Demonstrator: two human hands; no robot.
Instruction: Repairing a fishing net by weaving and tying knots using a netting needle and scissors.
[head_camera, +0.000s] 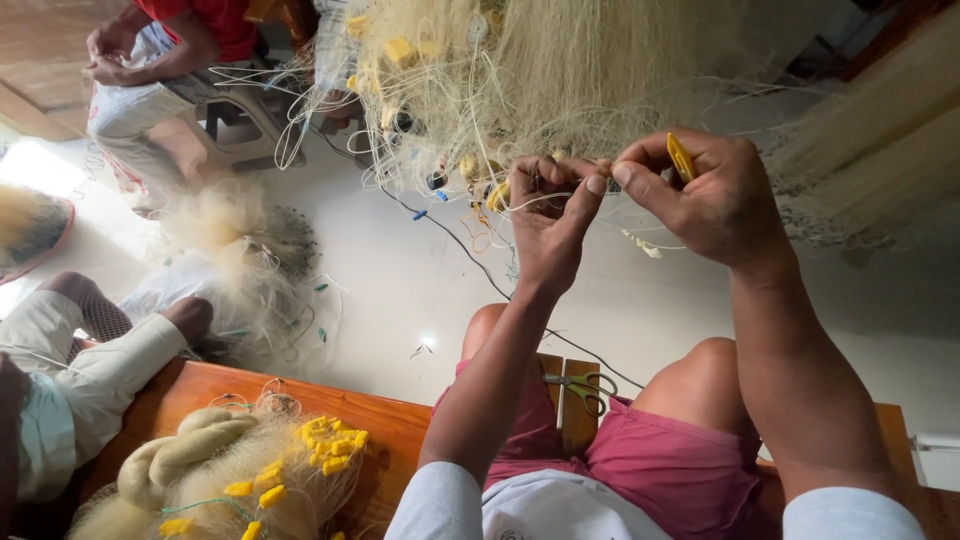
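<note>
Fine pale nylon-looking net (560, 70) at my fingertips, thin and slightly glossy, smooth yellow plastic needle (681, 157) in my right hand (715, 200), varnished wooden bench (380, 425) below my left hand (550, 225), scissors (583, 388) with green handles, glossy floor (400, 290).

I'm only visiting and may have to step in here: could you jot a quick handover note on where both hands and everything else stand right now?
Left hand: fingers pinched on strands of the pale fishing net hanging in front.
Right hand: thumb and forefinger pinched at the same spot, yellow netting needle held in it.
Scissors: lying on the wooden bench between the knees.
Bundled net with yellow floats: on the bench to the left.
Done and left: how much mending is finished cannot be told.
</note>
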